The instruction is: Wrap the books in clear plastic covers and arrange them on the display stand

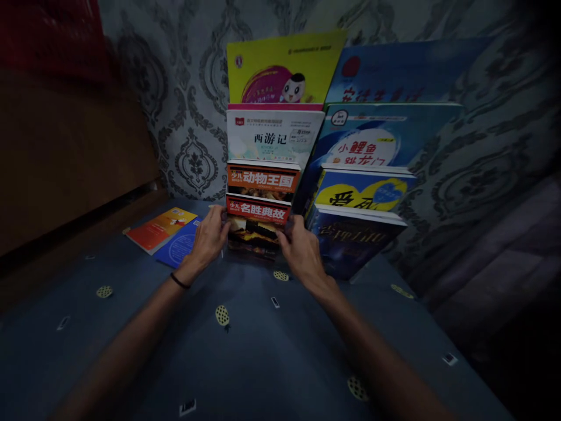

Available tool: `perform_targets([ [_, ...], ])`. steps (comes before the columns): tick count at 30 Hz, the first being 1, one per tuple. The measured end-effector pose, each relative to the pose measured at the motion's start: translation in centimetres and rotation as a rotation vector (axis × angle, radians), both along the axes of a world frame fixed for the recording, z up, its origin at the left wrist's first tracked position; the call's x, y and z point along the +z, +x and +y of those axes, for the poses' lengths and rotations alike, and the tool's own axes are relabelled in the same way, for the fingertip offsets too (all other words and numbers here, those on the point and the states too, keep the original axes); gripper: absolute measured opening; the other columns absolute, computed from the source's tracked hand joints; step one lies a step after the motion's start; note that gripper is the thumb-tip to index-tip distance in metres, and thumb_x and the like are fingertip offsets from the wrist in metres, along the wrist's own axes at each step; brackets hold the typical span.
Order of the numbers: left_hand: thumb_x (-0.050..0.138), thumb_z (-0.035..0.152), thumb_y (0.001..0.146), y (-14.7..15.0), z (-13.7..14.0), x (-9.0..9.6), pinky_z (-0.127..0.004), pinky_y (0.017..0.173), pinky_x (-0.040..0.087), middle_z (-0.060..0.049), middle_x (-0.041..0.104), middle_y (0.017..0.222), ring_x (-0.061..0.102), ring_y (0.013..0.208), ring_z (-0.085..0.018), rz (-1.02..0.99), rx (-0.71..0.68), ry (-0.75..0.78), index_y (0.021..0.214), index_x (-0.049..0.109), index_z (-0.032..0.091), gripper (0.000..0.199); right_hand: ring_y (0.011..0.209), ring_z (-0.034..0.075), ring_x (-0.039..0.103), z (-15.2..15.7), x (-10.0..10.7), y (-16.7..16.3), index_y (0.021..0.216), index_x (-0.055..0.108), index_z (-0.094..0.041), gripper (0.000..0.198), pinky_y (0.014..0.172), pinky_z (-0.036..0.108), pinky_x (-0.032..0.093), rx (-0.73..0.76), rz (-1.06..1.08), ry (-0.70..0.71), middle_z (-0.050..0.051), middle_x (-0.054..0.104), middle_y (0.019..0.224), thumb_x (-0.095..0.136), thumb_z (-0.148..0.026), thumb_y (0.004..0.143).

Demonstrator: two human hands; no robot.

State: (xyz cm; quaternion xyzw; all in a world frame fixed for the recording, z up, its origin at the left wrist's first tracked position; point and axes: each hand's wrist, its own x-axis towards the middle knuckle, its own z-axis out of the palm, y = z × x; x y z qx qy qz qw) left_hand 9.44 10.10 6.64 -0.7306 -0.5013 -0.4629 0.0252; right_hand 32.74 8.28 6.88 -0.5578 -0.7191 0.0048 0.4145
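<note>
Well, the wall fills the far side, papered in dark scrolls, and from where I stand the blue cloth spreads below it, up to the cabinet at the left. Atop the cabinet sits something red, too dim to name. Against the wall stand 2 rows of books, 4 in each. The right row runs from the blue book at the back through the teal book and the heart book to the dark book in front. The left row starts with the yellow book, then the white book, the orange book and, foremost, the red book, upright between 2 hands. The left hand grips its left edge; the right hand clasps the opposite edge, thumb on the cover. Beyond the left hand, 2 booklets lie overlapping. A thin band circles the left wrist.
</note>
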Motion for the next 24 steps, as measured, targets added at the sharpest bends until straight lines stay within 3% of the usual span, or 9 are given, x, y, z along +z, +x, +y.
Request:
perform_targets([
  [6,0.052,0.014,0.089,-0.1,0.1,-0.2,-0.032,0.075,0.046,-0.003,0.059,0.091,0.058,0.083,-0.02,0.011,0.025,-0.049,0.107,0.051,0.021,0.019,0.068,0.028,0.068,0.2,-0.6,0.0,0.096,0.052,-0.022,0.009,0.058,0.033,0.043,-0.005,-0.032,-0.055,0.009,0.071,0.078,0.051,-0.03,0.091],
  [11,0.052,0.013,0.089,-0.2,0.3,-0.3,-0.03,0.073,0.045,-0.002,0.059,0.088,0.058,0.081,-0.019,0.023,0.045,-0.039,0.107,0.052,0.02,0.019,0.064,0.024,0.065,0.4,-1.1,-0.1,0.094,0.054,-0.023,0.009,0.058,0.03,0.04,0.011,-0.038,-0.07,0.004,0.068,0.071,0.049,-0.029,0.09],
  [16,0.051,0.01,0.09,-0.3,0.4,-0.4,-0.029,0.074,0.046,-0.001,0.058,0.085,0.059,0.081,-0.018,0.036,0.042,-0.041,0.106,0.051,0.02,0.019,0.066,0.022,0.065,0.6,-1.2,0.0,0.092,0.054,-0.022,0.007,0.059,0.028,0.038,-0.003,-0.049,-0.089,0.005,0.068,0.074,0.05,-0.028,0.089],
  [24,0.048,0.011,0.093,-0.1,-0.5,0.5,-0.033,0.079,0.049,-0.008,0.064,0.103,0.063,0.093,-0.022,0.209,0.132,-0.114,0.114,0.049,0.018,0.022,0.067,0.023,0.065,0.6,-1.2,0.1,0.089,0.053,-0.023,0.008,0.058,0.028,0.037,0.012,-0.065,-0.091,0.006,0.068,0.074,0.048,-0.029,0.091],
])
